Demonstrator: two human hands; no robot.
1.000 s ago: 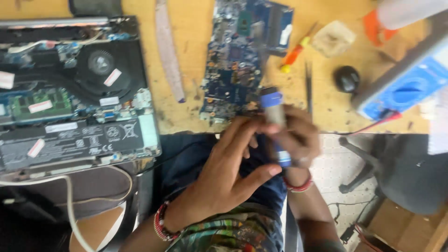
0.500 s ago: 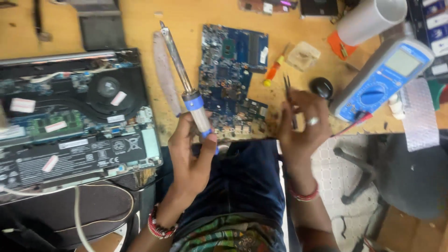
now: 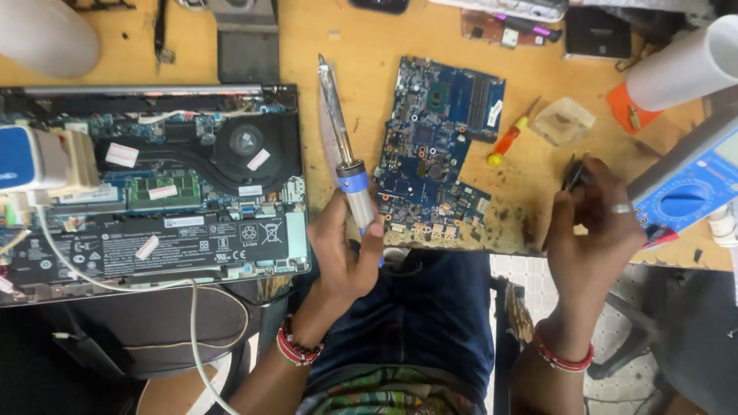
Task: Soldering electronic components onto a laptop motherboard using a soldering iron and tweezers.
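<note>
Left hand (image 3: 346, 257) grips soldering iron (image 3: 344, 165) by blue handle, tip raised over desk beside blue motherboard (image 3: 434, 150). Right hand (image 3: 592, 230) pinches dark tweezers (image 3: 573, 173), fingers closed. Board lies bare, untouched; iron not yet on it. Opened laptop (image 3: 154, 192) at left.

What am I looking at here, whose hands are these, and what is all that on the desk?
The one picture comes from a camera worn on a person's head, looking down at their own two hands and lap. The left hand has a grip on a soldering iron, tip pointing away. The right hand pinches dark tweezers. Between them, on the wooden desk, lies a bare blue circuit board. To the left sits an opened laptop with its fan showing. To the right are a small orange screwdriver and a blue multimeter.
</note>
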